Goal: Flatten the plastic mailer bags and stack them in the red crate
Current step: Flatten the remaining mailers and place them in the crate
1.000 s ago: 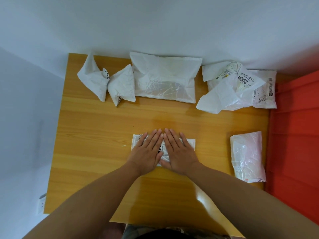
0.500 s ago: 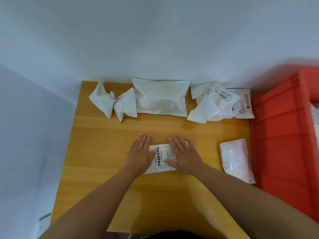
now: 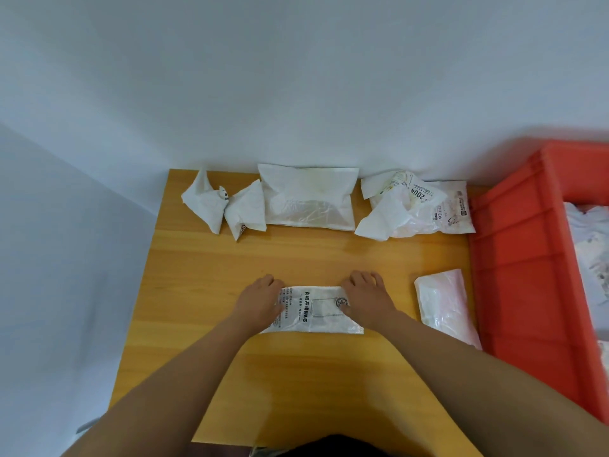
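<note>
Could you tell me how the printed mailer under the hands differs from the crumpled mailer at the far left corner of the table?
The printed mailer lies flat and rectangular; the crumpled mailer is bunched into peaks. The printed mailer shows black text and a drawn outline across its face; the crumpled mailer is almost plain white. The left hand and right hand press the printed mailer's ends; nothing touches the crumpled mailer. Both are white plastic on the wooden table.

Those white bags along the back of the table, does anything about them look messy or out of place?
Yes. The two small bags at the back left are scrunched into peaks, and the labelled bag at the back right lies crumpled open. The wide bag between them lies flatter but wrinkled. Nothing looks spilled.
</note>
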A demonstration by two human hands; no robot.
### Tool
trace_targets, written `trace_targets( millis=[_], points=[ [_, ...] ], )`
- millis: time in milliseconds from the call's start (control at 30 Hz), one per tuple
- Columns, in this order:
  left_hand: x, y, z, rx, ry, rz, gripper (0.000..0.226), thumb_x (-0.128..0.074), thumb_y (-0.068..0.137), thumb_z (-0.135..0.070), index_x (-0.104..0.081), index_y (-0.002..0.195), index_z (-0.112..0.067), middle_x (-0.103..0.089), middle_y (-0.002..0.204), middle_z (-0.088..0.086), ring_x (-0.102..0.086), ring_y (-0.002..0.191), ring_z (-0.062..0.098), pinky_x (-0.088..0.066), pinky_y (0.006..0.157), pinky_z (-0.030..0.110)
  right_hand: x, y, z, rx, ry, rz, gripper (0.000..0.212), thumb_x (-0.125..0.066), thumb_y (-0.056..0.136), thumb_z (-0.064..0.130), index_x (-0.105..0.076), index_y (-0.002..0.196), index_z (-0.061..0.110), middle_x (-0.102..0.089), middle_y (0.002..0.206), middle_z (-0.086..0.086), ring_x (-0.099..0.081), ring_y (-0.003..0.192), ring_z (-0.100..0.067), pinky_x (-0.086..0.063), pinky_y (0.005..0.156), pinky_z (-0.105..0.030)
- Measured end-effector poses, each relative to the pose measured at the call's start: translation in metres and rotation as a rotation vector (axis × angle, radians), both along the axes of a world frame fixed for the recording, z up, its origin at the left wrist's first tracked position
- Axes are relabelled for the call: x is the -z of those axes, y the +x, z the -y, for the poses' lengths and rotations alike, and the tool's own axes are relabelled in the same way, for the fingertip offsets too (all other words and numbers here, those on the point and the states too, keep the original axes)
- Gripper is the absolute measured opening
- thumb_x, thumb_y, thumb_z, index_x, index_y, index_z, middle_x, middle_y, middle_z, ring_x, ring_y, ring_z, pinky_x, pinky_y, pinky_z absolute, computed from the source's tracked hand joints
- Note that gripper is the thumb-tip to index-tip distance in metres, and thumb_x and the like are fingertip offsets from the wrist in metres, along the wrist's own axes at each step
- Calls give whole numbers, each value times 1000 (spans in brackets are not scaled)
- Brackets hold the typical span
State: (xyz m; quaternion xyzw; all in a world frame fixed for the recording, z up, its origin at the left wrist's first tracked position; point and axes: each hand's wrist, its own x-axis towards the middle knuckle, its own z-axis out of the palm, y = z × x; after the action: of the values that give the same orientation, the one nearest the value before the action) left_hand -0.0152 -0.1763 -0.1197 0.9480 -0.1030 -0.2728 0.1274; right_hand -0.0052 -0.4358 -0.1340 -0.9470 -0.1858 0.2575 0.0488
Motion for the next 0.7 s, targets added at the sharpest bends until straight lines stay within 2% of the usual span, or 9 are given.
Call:
trace_targets(
  millis=[100,167,233,367,433,467,533,600,700],
  points=[
    [-15,10,-4,-3,-32,266,21,-71,89,-22,-63,107,-15,-59,102,2,-59,89,23,-47,72,34,-11,12,2,-95,30,339,25,-80,75,28,-68,92,13,-64,93,-6,-65,91,-27,-40,103,-54],
    [-19,13,-11,22,19,486,21,-78,76,-14,-63,91,-14,-59,87,2,-58,74,24,-46,64,35,-25,20,0,-165,62,546,17,-74,71,18,-68,87,14,-62,83,-3,-64,81,-24,-42,101,-52],
    [-21,13,-13,18,61,616,23,-77,71,-12,-64,89,-12,-60,87,6,-58,75,26,-45,66,37,-36,26,-3,-194,83,637,17,-70,71,16,-68,88,13,-62,83,-3,-63,80,-24,-46,99,-50],
    [-9,-7,-4,61,85,564,34,-84,60,-6,-67,89,-9,-64,93,10,-62,77,30,-49,63,37,-23,8,-3,-199,45,457,30,-81,63,10,-70,90,11,-66,92,-9,-64,84,-28,-55,83,-42],
    [6,-25,0,94,86,443,41,-87,52,-12,-65,87,-11,-63,91,8,-63,73,28,-50,59,35,-9,-11,0,-211,-6,259,37,-82,65,17,-70,99,11,-67,110,-14,-66,102,-33,-55,88,-42],
    [13,-34,1,95,78,380,45,-89,50,-20,-64,86,-13,-62,91,6,-63,73,27,-51,59,34,-5,-19,2,-215,-31,165,40,-78,73,22,-68,110,10,-62,127,-18,-60,119,-36,-50,98,-45],
    [26,-48,1,101,67,284,51,-89,50,-40,-65,90,-19,-60,97,3,-64,79,24,-53,63,33,2,-30,5,-228,-85,-3,48,-58,93,31,-54,135,8,-32,158,-19,-28,147,-35,-26,118,-49],
    [32,-58,-1,100,72,256,46,-78,63,-54,-68,96,-23,-60,104,2,-64,88,23,-55,71,35,6,-35,8,-251,-112,-76,52,-48,97,35,-47,141,8,-19,163,-16,-13,152,-31,-15,123,-49],
    [29,-56,-2,31,38,312,42,-50,83,-53,-67,102,-19,-61,109,4,-62,96,24,-54,78,37,11,-34,5,-222,-49,-44,49,-62,81,46,-67,116,12,-52,143,-17,-45,138,-34,-44,107,-53]
  ],
)
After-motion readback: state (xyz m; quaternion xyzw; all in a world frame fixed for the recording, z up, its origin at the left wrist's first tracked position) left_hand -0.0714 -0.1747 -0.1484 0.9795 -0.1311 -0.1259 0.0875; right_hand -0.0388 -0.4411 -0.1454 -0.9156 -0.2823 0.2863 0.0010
